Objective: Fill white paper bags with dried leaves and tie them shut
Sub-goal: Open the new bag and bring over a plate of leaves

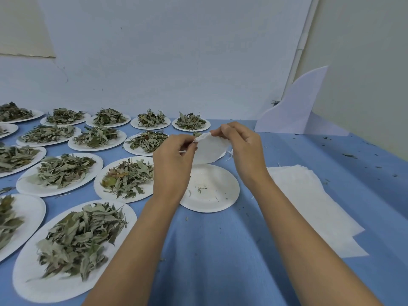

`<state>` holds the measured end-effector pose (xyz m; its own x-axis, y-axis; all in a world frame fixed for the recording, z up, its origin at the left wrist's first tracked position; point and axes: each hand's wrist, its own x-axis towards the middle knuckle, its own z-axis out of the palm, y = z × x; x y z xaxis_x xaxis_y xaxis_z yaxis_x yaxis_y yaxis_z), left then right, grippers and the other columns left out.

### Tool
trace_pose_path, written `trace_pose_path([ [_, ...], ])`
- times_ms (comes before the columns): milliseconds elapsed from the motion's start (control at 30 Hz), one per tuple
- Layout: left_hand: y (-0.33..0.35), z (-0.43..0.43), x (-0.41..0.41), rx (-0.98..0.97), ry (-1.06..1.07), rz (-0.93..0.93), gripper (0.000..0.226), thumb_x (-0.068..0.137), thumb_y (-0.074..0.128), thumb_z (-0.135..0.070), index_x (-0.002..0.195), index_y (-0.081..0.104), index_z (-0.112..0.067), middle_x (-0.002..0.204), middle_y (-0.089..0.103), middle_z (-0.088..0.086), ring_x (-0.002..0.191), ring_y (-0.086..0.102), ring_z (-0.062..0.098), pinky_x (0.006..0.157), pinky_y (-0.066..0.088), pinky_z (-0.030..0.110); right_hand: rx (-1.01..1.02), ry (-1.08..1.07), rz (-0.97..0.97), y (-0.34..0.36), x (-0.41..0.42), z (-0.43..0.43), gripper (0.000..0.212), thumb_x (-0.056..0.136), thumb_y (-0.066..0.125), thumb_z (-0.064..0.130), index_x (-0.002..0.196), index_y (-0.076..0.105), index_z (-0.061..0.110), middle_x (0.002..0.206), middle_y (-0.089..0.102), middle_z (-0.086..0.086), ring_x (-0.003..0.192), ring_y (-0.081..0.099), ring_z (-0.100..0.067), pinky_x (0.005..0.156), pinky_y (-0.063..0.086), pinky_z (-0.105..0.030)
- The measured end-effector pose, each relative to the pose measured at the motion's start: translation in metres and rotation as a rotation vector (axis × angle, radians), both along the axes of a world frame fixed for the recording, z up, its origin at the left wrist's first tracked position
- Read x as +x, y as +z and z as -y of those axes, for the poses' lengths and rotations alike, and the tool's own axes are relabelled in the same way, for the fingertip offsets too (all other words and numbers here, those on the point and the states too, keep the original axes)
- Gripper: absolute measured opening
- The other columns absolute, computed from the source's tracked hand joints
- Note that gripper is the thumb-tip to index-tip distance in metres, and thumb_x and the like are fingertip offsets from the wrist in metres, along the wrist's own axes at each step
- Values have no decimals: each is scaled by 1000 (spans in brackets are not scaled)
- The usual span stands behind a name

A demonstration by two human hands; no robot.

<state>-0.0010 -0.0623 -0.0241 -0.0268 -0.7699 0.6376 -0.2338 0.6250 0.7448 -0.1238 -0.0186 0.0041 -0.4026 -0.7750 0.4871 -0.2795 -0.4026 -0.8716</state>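
Note:
A filled white paper bag [209, 151] hangs in the air above a nearly bare paper plate [212, 191] that carries only a few leaf crumbs. My left hand [174, 160] pinches the bag's gathered top on its left side. My right hand [240, 142] pinches the same top from the right, with the fingers curled over it. A thin white string end [229, 154] sticks out beside the bag's right edge. The bag's contents are hidden inside the paper.
Several paper plates heaped with dried leaves [130, 175] cover the blue table to the left and back. A stack of flat white bags [309, 195] lies at the right. A white card stand [295, 107] leans at the back right. Leaf crumbs dot the cloth.

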Motion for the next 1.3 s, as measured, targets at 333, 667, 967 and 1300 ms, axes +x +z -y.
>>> trace_pose_path([
  [333,0,-1,-2,-7,-10,21,12,89,63,-8,95,72,-12,86,65,-6,81,67,12,77,52,23,12,-19,-147,-7,0,2,22,94,54,15,78,70,11,82,68,8,79,58,4,72,39,-6],
  [667,0,-4,-2,14,-30,9,11,87,64,-7,93,72,-13,86,66,-4,81,68,15,78,56,39,101,-140,-315,-12,-2,6,20,93,54,23,86,73,23,94,68,10,90,57,-1,78,41,-16],
  [967,4,-7,-3,287,-87,-120,18,88,53,-14,82,68,-23,73,69,-8,77,68,5,79,56,39,185,-293,-306,-16,-9,12,32,93,55,18,65,66,7,53,47,6,52,35,-6,52,29,-21],
  [1300,-1,1,-3,225,94,98,13,85,68,-23,94,65,-14,79,62,-5,68,52,3,62,37,10,125,-323,-375,-15,1,9,23,83,59,6,98,75,13,98,73,3,81,49,7,74,38,-4],
])
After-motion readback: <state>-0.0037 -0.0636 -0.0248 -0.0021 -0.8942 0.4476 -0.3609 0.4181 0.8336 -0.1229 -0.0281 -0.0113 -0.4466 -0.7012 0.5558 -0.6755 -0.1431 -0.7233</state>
